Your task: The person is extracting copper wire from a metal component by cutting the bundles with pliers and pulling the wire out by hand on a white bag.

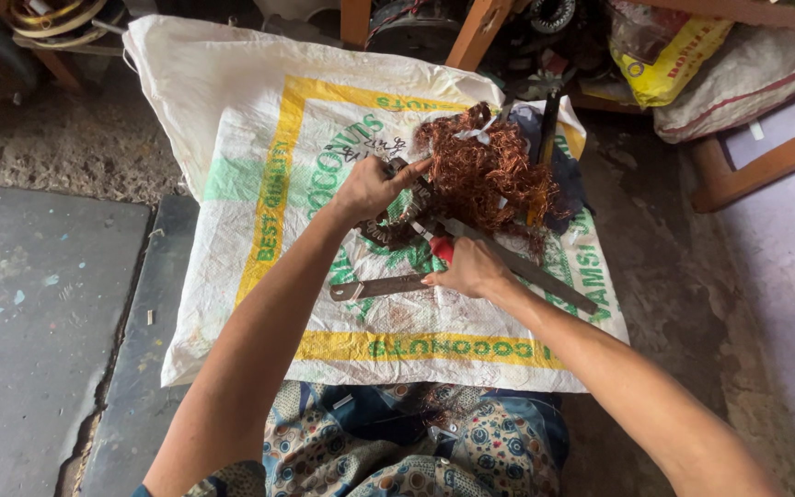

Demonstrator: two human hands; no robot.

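On a white woven sack (259,138) spread over the floor, both hands worked at a dark ring-shaped stator (404,219). Left hand (370,187) clamped the stator's near edge, fingers curled tight over it, forefinger stretched out toward the copper wire tangle (489,170). Wire mass sat just beyond the stator, touching it, some strands seemingly running into the ring. Right hand (471,269) was fisted around a red-handled tool (441,247), the tip pointing up toward the stator; exact tip contact couldn't be told, hidden by stator and fingers. Flat grey metal tool (374,287) lay on the sack just left of the right hand, touching the knuckles or very near. Long grey metal bar (531,269) ran diagonally from under the wire down to the right, passing beside the right wrist. Dark cloth (568,175) lay at the wire's right side. Patterned fabric (397,442) covered the person's lap at the sack's near edge. Yellow bag (669,60) and wooden frame (766,166) sat off to the upper right, well apart. Grey concrete floor (39,304) to the left.
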